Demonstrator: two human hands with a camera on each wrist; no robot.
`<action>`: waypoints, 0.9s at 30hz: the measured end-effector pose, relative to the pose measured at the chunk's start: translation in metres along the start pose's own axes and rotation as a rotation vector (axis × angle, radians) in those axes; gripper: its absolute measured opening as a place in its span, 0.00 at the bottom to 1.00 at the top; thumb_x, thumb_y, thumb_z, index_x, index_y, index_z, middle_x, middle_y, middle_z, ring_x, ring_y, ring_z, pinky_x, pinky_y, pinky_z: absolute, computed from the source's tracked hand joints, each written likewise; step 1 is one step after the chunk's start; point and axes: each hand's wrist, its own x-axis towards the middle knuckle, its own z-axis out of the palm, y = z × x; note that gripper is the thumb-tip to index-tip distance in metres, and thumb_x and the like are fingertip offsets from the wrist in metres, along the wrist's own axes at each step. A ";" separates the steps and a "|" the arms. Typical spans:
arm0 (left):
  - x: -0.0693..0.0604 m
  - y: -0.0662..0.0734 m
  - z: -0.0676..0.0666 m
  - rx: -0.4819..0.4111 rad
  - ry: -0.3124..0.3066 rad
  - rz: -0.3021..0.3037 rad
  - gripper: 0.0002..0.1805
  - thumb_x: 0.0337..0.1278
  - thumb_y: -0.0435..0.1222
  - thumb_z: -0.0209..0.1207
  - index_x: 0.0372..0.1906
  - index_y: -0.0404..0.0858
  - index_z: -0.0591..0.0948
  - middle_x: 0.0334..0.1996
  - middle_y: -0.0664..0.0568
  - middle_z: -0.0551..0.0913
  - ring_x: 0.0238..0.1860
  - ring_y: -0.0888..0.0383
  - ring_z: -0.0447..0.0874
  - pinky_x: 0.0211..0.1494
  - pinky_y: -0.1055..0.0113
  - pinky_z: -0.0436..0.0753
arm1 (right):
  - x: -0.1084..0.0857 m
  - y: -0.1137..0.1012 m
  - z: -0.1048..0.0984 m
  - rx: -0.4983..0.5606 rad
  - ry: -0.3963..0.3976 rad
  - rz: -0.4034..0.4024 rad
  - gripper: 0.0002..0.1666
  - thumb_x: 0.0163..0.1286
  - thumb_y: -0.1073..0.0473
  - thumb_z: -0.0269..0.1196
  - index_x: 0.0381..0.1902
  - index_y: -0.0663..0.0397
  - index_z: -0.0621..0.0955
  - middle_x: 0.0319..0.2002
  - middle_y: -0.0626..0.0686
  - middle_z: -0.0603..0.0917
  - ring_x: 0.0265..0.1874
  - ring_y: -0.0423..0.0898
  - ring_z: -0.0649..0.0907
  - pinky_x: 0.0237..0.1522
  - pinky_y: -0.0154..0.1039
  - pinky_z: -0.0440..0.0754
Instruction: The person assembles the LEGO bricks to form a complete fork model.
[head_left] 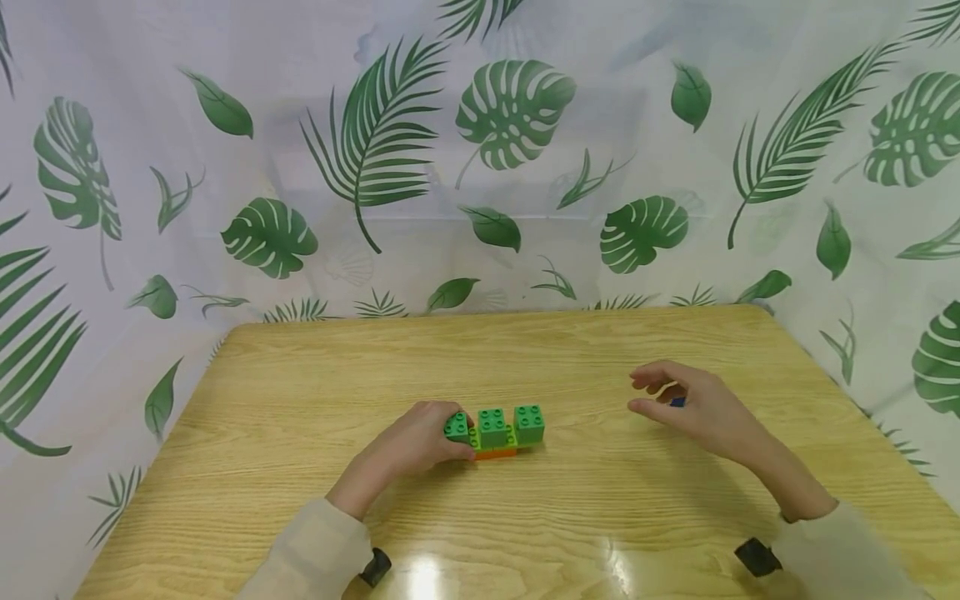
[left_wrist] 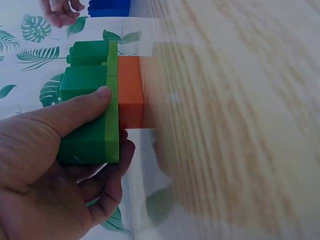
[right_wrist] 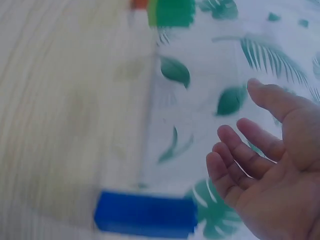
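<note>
My left hand (head_left: 426,437) grips the left end of a toy-brick build, its thumb on the near side and its fingers curled round the far side. Three dark green bricks (head_left: 492,427) stand in a row with gaps on a light green layer (left_wrist: 113,80). Under that layer sits an orange brick (left_wrist: 131,92), which appears to rest on the table. To the right, my right hand (head_left: 693,408) hovers above the table with loosely bent fingers, holding nothing. A blue brick (right_wrist: 145,214) lies beside and below it, mostly hidden behind that hand in the head view.
The wood-grain table (head_left: 337,367) has rounded far corners. A white curtain (head_left: 420,275) printed with green leaves hangs behind it and along both sides. A dark wrist device (head_left: 757,556) sits by the right sleeve, another (head_left: 376,567) by the left.
</note>
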 end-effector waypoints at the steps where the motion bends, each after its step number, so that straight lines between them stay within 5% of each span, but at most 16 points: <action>1: 0.000 0.000 0.000 0.003 -0.002 -0.001 0.20 0.59 0.42 0.74 0.52 0.39 0.84 0.45 0.52 0.85 0.41 0.59 0.78 0.47 0.60 0.80 | -0.003 0.004 -0.005 -0.009 0.026 0.003 0.20 0.73 0.57 0.69 0.59 0.59 0.82 0.52 0.55 0.86 0.44 0.41 0.83 0.45 0.32 0.81; 7: 0.000 0.001 -0.002 0.019 -0.010 -0.007 0.20 0.59 0.44 0.74 0.53 0.40 0.84 0.46 0.52 0.85 0.42 0.58 0.79 0.48 0.60 0.81 | -0.015 0.030 -0.032 -0.018 0.138 0.022 0.20 0.73 0.58 0.68 0.59 0.59 0.82 0.52 0.53 0.85 0.45 0.30 0.80 0.44 0.23 0.78; 16: 0.001 0.001 -0.003 0.015 -0.011 -0.013 0.20 0.59 0.43 0.74 0.52 0.39 0.84 0.46 0.51 0.85 0.42 0.58 0.79 0.49 0.59 0.81 | -0.028 0.066 -0.045 0.017 0.150 0.095 0.23 0.75 0.56 0.67 0.63 0.61 0.79 0.50 0.34 0.79 0.45 0.28 0.79 0.42 0.23 0.79; 27: 0.001 0.001 -0.002 0.031 -0.011 -0.011 0.19 0.60 0.43 0.74 0.52 0.39 0.84 0.45 0.51 0.84 0.43 0.57 0.79 0.50 0.58 0.80 | -0.030 0.092 -0.032 0.016 0.086 0.103 0.26 0.73 0.61 0.68 0.64 0.67 0.77 0.56 0.65 0.82 0.45 0.26 0.78 0.43 0.23 0.78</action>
